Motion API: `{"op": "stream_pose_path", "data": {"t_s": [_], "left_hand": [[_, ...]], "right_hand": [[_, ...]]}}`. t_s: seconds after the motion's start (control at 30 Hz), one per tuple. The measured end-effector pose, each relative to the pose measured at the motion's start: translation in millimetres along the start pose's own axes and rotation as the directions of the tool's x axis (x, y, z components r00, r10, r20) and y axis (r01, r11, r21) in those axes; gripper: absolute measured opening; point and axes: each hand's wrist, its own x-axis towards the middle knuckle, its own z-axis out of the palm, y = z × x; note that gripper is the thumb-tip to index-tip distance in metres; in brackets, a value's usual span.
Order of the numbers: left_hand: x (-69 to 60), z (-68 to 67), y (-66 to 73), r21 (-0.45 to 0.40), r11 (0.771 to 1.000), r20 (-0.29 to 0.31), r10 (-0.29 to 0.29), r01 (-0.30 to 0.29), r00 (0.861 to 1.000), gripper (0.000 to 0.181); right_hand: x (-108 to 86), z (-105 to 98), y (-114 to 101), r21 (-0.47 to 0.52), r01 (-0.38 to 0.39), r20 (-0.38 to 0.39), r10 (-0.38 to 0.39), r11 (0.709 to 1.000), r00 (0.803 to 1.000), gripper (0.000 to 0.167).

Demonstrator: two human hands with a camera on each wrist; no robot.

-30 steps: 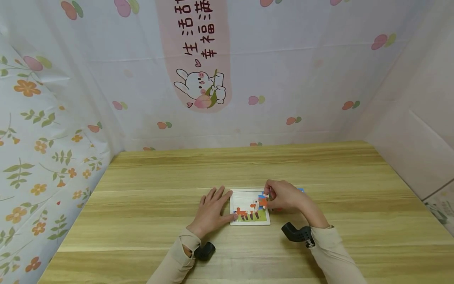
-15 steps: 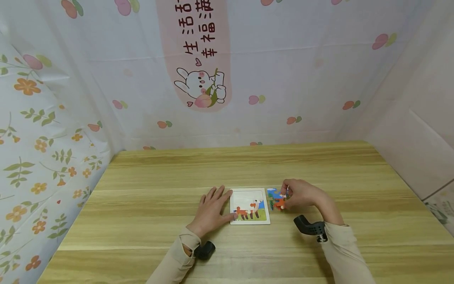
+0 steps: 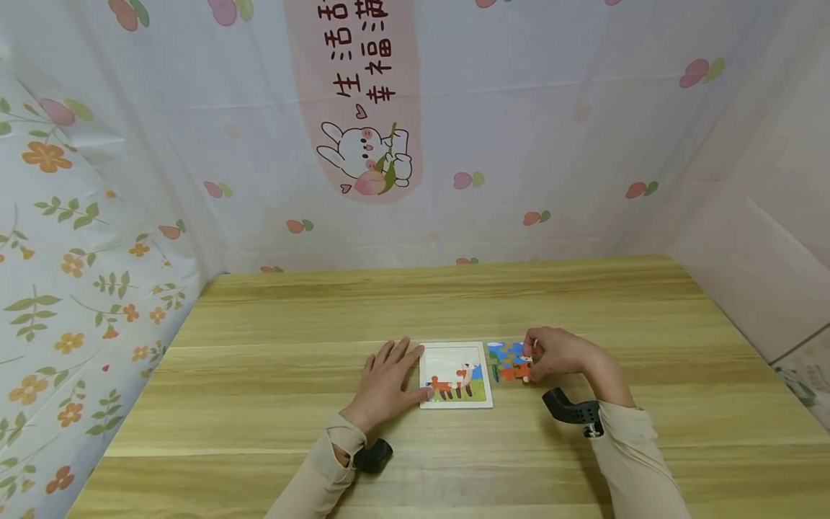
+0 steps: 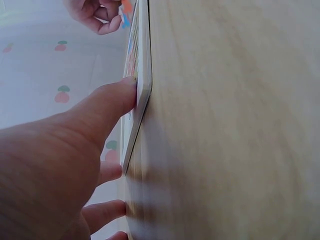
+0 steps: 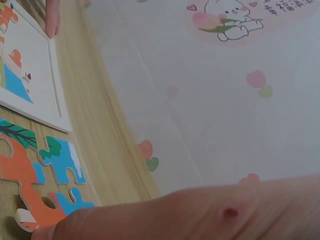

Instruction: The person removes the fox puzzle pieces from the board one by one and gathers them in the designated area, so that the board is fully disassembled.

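A white-framed jigsaw puzzle tray (image 3: 444,359) lies on the table, with joined pieces of an orange animal on green along its lower and right parts. My left hand (image 3: 382,386) rests at its left side, fingers spread, thumb on the frame near the front corner and index finger by the back corner. Right of the tray lie several loose jigsaw pieces (image 3: 502,353), blue, green and orange. At their right edge my right hand (image 3: 563,355) pinches a jigsaw piece (image 4: 125,14), orange and blue in the left wrist view. Its fingers partly hide that piece.
The wooden table (image 3: 272,324) extends around the tray on all sides. A patterned white cloth (image 3: 506,130) hangs behind it, and a flowered cloth (image 3: 97,303) hangs at the left. Black wrist mounts (image 3: 573,409) sit on both forearms.
My right hand has moved right, from the tray's right side to the loose pieces, carrying the pinched piece off the tray. The left hand has stayed on the tray.
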Motion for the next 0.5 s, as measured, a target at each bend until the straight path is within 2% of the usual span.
{"op": "stream_pose_path", "data": {"t_s": [0.2, 0.5], "left_hand": [[0.0, -0.1, -0.9, 0.007, 1.000, 0.000, -0.001, 0.001, 1.000, 0.070], [0.5, 0.0, -0.5, 0.014, 1.000, 0.009, -0.007, 0.007, 1.000, 0.070]], "right_hand": [[0.2, -0.8, 5.0, 0.017, -0.018, 0.002, 0.018, 1.000, 1.000, 0.031], [-0.2, 1.2, 7.1, 0.101, -0.064, 0.064, 0.058, 0.993, 0.996, 0.030]]}}
